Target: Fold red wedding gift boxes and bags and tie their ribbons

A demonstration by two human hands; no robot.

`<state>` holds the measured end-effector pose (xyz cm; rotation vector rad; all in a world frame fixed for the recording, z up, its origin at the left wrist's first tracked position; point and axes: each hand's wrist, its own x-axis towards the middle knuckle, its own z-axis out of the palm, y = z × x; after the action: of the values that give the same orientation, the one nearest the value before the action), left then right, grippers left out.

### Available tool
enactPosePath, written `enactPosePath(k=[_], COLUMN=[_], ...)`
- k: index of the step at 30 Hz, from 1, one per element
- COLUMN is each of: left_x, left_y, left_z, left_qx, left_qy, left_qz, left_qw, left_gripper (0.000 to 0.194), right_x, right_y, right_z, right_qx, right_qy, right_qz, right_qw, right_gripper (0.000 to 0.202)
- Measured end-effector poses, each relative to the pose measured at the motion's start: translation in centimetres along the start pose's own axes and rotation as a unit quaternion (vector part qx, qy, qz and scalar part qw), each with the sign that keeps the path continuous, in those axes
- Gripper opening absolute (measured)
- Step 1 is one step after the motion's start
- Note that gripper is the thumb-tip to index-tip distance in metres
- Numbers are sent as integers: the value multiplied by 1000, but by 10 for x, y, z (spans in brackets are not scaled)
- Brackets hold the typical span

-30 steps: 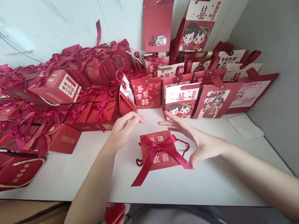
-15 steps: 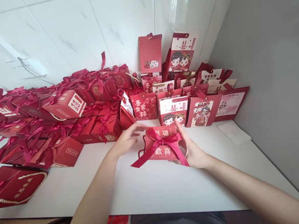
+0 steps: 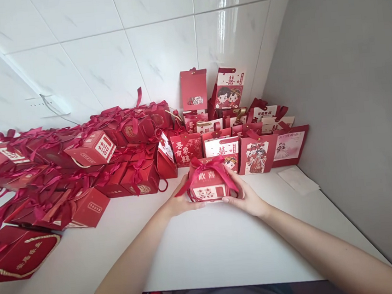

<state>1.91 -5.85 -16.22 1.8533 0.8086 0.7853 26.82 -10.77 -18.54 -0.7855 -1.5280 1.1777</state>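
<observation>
A red gift box (image 3: pixel 209 193) with a crimson ribbon bow on top is held between both hands over the white table. Its front side, with a white panel and a red double-happiness character, faces me. My left hand (image 3: pixel 180 201) grips the box's left side, thumb along the lower front edge. On the opposite side my right hand (image 3: pixel 245 197) wraps the right face, its thumb at the bottom front. Some fingers of both hands are hidden behind the box. Just behind it stands a white-and-red card box (image 3: pixel 222 150) with cartoon figures, partly covered.
Many ribboned red boxes (image 3: pixel 80 206) are piled on the left. Upright printed gift bags (image 3: pixel 257 155) stand in rows at the back right. White paper (image 3: pixel 298 179) lies near the grey wall (image 3: pixel 344 105). The table's front edge runs below my forearms.
The box has turned so its front side shows instead of its top. My left hand, open beside it before, now grips its left side. The camera view has shifted upward.
</observation>
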Motion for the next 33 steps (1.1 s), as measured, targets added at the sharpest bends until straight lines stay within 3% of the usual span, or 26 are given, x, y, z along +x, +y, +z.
enactPosePath(k=[4,11,15,18,22,27,33], left_x=[2,11,19,24,25,24,15], left_y=[-6,-6,-9,-14,-17,-15,-17], left_z=[6,21,31,34,33,34,32], left_qx=[-101,-53,-66,-151,-251,-271,-304], left_qy=[22,90,148,211,278,261,244], left_qz=[-1,16,14,-10,-22,-38,-38], left_qw=[995,994,987,966,927,926,920], left_gripper=[76,71,70,77,66,62,83], right_x=[7,20,28,36,39,33,32], right_y=[1,2,9,14,13,13,22], right_z=[6,12,23,34,39,29,31], right_qx=[57,48,30,-2,3,71,175], right_qy=[-9,13,55,96,68,28,78], right_qz=[10,-2,-26,-38,-41,-23,30], right_qw=[998,999,998,995,997,997,981], right_gripper=[78,81,77,77,72,62,56])
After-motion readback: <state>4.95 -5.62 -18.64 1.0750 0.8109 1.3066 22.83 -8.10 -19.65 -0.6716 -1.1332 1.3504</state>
